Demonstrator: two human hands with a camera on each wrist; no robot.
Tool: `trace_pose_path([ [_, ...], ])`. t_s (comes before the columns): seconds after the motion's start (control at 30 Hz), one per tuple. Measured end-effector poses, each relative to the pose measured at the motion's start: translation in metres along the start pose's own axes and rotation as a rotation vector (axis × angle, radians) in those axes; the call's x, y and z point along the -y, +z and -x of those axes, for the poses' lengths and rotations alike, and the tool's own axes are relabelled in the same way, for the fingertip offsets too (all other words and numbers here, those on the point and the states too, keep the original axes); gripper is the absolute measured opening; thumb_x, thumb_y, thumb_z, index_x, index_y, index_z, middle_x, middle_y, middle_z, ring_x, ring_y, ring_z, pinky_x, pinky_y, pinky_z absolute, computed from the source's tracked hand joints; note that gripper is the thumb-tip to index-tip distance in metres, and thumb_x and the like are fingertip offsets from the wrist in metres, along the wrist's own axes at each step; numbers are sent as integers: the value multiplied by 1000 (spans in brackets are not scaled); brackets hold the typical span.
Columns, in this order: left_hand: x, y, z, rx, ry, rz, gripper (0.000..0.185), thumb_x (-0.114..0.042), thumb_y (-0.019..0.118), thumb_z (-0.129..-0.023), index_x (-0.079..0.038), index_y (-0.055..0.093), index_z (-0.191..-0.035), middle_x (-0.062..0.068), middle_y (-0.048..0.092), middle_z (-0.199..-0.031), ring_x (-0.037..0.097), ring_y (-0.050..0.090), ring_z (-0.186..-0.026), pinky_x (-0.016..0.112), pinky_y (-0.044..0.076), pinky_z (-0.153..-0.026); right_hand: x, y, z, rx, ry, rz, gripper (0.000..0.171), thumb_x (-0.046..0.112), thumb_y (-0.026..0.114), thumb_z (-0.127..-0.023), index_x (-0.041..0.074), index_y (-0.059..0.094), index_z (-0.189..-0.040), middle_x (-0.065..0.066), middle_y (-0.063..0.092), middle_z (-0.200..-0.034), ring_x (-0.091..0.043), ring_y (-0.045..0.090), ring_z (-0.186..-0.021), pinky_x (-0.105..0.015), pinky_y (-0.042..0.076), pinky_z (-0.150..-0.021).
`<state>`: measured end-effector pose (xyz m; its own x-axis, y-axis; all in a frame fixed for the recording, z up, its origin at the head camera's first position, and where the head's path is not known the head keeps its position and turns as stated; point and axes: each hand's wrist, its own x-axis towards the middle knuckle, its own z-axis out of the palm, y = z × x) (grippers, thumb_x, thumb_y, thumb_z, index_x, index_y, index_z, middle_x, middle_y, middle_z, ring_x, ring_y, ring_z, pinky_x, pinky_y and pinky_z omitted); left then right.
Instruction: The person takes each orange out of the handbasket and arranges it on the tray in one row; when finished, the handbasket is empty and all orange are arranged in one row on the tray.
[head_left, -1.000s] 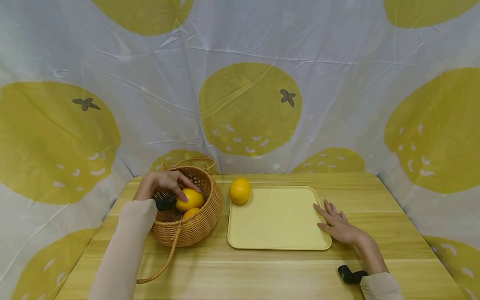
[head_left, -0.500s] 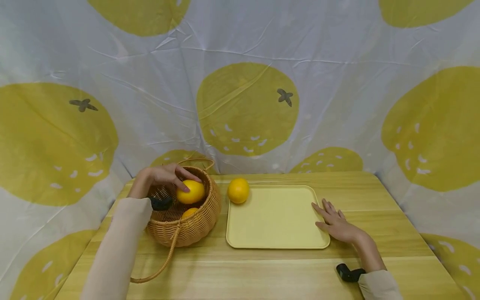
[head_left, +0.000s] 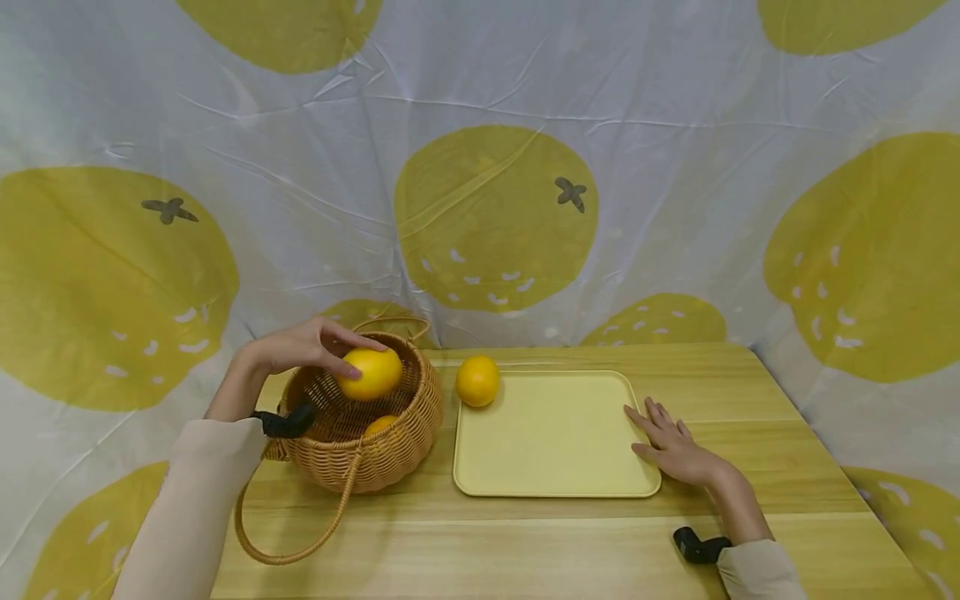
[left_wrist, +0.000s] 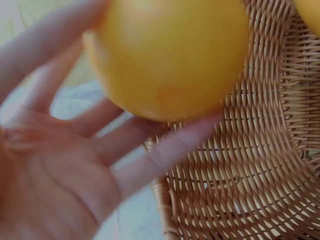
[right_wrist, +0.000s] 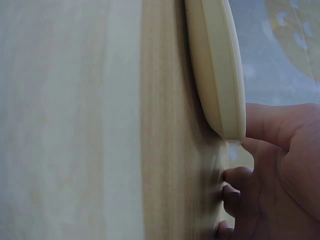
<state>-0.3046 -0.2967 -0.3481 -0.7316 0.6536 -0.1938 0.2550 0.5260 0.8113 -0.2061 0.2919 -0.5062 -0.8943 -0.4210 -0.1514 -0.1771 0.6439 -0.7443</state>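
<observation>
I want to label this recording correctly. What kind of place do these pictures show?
Probably a staged indoor set, not a real kitchen: a light wooden table stands enclosed by a white cloth backdrop printed with big yellow fruits, and holds only a round woven wicker basket and a pale yellow plastic tray.

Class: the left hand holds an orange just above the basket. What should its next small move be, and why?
Probably carry the orange rightward, clear of the basket rim, toward the tray. The left hand already grips it above the basket; the tray's middle is bare, with one orange at its far-left corner, and the right hand rests at its right edge, seemingly steadying it.
</observation>
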Motion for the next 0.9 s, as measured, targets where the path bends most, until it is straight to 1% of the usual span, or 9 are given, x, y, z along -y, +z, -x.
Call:
trace_pose_path([
  [0.1, -1, 2, 11, -65, 47, 46, 53, -11, 77, -93, -8, 63, -143, 10, 62, -148, 4, 63, -123, 29, 59, -92, 0, 0, 0, 4, -2, -3, 67, 23, 53, -109, -5, 23, -162, -40, -10, -166, -60, -16, -152, -77, -18, -113],
  [0.17, -3, 4, 16, -134, 80, 76, 54, -10, 75, -94, -7, 60, -146, 5, 61, -150, 3, 63, -125, 29, 59, -92, -1, 0, 0, 5, -1, -7, 68, 23, 53, -108, -4, 23, -162, -39, -10, -166, -60, -16, -152, -78, -18, -113],
  [0.3, -9, 11, 20, -351, 141, 134, 54, -7, 73, -96, -6, 58, -147, -9, 61, -148, 0, 63, -125, 25, 59, -91, -2, 0, 0, 3, 3, -13, 68, 23, 54, -108, -4, 23, -162, -39, -11, -166, -59, -16, -152, -77, -19, -112],
  [0.37, -14, 15, 21, -445, 162, 181, 53, -5, 72, -96, -6, 57, -148, -13, 62, -146, -1, 62, -125, 22, 59, -91, -2, 0, 0, 4, 3, -15, 68, 23, 54, -108, -4, 24, -162, -39, -11, -166, -59, -16, -152, -77, -19, -112],
  [0.43, -20, 21, 20, -517, 179, 231, 53, -4, 72, -96, -6, 57, -147, -13, 64, -144, -3, 63, -124, 21, 58, -91, -2, 0, 0, 6, 2, -12, 68, 24, 54, -108, -4, 24, -162, -39, -11, -166, -59, -16, -152, -77, -19, -112],
  [0.57, -37, 34, 13, -610, 204, 344, 54, -2, 74, -94, -5, 59, -146, -9, 67, -141, 0, 67, -121, 22, 60, -89, -2, 1, -1, 7, 1, -8, 68, 23, 53, -108, -5, 23, -162, -39, -11, -166, -59, -16, -152, -77, -18, -113],
  [0.67, -53, 46, 4, -665, 198, 381, 54, -5, 76, -93, -5, 60, -145, -2, 65, -144, 2, 68, -120, 23, 61, -86, -2, 2, 0, 7, 2, -9, 67, 23, 53, -109, -4, 23, -162, -39, -11, -166, -59, -16, -152, -77, -18, -113],
  [0.77, -69, 60, -8, -709, 146, 369, 56, -13, 79, -92, -11, 61, -145, 6, 59, -151, 7, 66, -124, 21, 60, -87, -2, 1, 0, 5, 5, -6, 67, 23, 53, -109, -4, 23, -162, -39, -11, -166, -59, -16, -152, -77, -18, -113],
  [0.9, -86, 80, -26, -724, 90, 337, 56, -17, 80, -92, -16, 62, -145, 9, 53, -157, 22, 61, -135, 19, 59, -88, -2, 0, -1, 2, 4, 0, 67, 24, 53, -109, -4, 23, -162, -39, -10, -166, -59, -16, -152, -77, -18, -113],
])
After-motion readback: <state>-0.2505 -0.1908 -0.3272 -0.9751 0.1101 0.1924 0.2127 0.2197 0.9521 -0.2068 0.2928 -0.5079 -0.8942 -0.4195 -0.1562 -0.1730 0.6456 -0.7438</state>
